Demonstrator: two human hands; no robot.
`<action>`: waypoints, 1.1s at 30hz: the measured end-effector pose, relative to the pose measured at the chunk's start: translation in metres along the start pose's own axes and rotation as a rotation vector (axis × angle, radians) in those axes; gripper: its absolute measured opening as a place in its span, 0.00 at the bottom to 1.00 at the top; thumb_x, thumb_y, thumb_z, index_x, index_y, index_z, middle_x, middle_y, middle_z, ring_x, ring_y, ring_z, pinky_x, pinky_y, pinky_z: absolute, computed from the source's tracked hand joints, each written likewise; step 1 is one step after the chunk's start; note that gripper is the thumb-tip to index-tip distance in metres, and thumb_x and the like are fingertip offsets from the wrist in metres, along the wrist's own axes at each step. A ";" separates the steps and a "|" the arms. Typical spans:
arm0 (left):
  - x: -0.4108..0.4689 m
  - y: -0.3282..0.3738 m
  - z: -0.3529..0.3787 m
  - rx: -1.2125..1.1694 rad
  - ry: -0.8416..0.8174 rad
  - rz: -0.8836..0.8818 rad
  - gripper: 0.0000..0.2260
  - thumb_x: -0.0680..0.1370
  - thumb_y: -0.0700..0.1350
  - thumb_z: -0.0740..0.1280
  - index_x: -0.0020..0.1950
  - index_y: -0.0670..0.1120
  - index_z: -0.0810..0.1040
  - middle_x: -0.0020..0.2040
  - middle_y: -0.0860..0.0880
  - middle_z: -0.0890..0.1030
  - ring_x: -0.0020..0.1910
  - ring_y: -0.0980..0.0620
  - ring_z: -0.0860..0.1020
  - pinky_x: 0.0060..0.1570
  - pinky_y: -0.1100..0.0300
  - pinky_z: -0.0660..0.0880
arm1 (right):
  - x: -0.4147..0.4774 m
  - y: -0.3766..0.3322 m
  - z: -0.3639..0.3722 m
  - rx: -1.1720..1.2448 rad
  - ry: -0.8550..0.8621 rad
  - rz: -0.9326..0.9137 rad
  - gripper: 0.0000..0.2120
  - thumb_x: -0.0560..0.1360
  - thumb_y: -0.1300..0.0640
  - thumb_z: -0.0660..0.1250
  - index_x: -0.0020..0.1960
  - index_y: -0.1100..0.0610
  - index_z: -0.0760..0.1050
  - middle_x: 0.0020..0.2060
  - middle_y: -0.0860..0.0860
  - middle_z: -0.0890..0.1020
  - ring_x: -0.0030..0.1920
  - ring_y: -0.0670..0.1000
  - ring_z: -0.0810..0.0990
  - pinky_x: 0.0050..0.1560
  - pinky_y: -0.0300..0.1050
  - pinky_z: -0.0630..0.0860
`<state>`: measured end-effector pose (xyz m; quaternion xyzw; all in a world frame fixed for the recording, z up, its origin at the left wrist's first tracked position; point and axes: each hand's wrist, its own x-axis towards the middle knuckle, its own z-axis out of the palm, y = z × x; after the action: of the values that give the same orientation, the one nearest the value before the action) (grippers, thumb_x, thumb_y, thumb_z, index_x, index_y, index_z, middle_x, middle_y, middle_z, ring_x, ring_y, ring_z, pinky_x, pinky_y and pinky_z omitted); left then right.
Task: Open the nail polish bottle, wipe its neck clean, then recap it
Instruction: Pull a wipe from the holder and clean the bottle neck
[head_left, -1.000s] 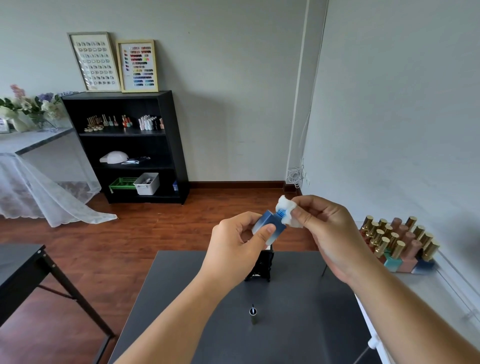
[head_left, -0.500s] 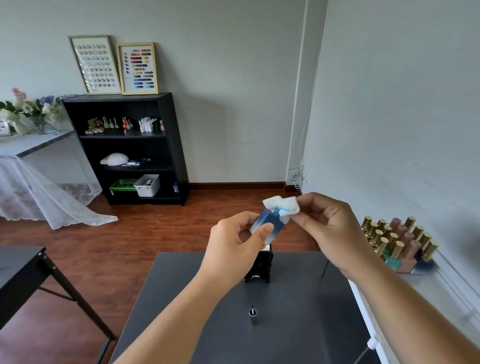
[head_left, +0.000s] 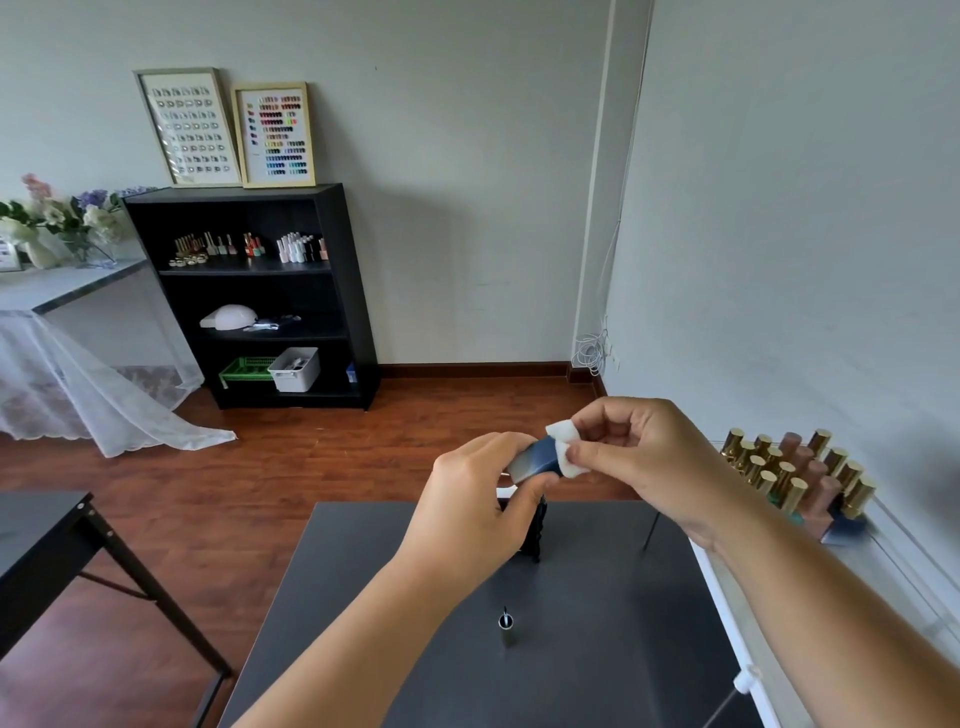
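Note:
My left hand (head_left: 478, 499) grips a blue nail polish bottle (head_left: 535, 460), tilted with its top toward the right, above the far end of the dark table (head_left: 363, 649). My right hand (head_left: 639, 457) pinches a white cotton pad (head_left: 566, 452) wrapped around the bottle's neck, which the pad hides. The bottle's cap with its brush (head_left: 505, 626) stands upside down on the table, brush pointing up, nearer to me than my hands.
A small black stand (head_left: 537, 535) sits on the table under my left hand. Several gold-capped polish bottles (head_left: 795, 478) stand on a white shelf at the right. A black bookshelf (head_left: 249, 296) stands against the far wall and another dark table (head_left: 36, 525) at the left.
The bottle has tipped further over to the right. My right hand has turned the pad around the neck and come down slightly with it.

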<state>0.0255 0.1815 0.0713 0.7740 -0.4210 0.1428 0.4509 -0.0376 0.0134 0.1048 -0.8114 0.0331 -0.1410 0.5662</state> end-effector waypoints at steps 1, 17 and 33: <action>-0.001 -0.001 0.001 0.014 0.000 0.014 0.08 0.74 0.43 0.71 0.52 0.45 0.81 0.42 0.56 0.81 0.44 0.58 0.77 0.40 0.66 0.76 | 0.000 -0.002 0.000 -0.022 -0.003 -0.007 0.05 0.68 0.59 0.73 0.40 0.49 0.83 0.38 0.50 0.87 0.42 0.53 0.85 0.53 0.54 0.81; 0.005 -0.004 -0.011 -0.090 0.018 -0.045 0.09 0.73 0.41 0.72 0.53 0.47 0.82 0.44 0.52 0.84 0.43 0.55 0.81 0.43 0.58 0.79 | -0.004 -0.010 0.013 0.023 0.106 -0.101 0.07 0.68 0.65 0.72 0.38 0.54 0.83 0.31 0.51 0.86 0.34 0.50 0.84 0.45 0.49 0.82; 0.006 -0.002 -0.011 -0.507 -0.128 -0.347 0.13 0.73 0.50 0.72 0.57 0.54 0.78 0.49 0.54 0.83 0.43 0.50 0.82 0.45 0.58 0.81 | -0.013 -0.015 0.008 -0.038 0.133 -0.146 0.05 0.67 0.63 0.73 0.40 0.54 0.82 0.33 0.52 0.85 0.34 0.53 0.83 0.40 0.49 0.81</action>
<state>0.0326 0.1873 0.0798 0.7046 -0.3322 -0.0951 0.6198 -0.0492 0.0289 0.1138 -0.8111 0.0141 -0.2348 0.5356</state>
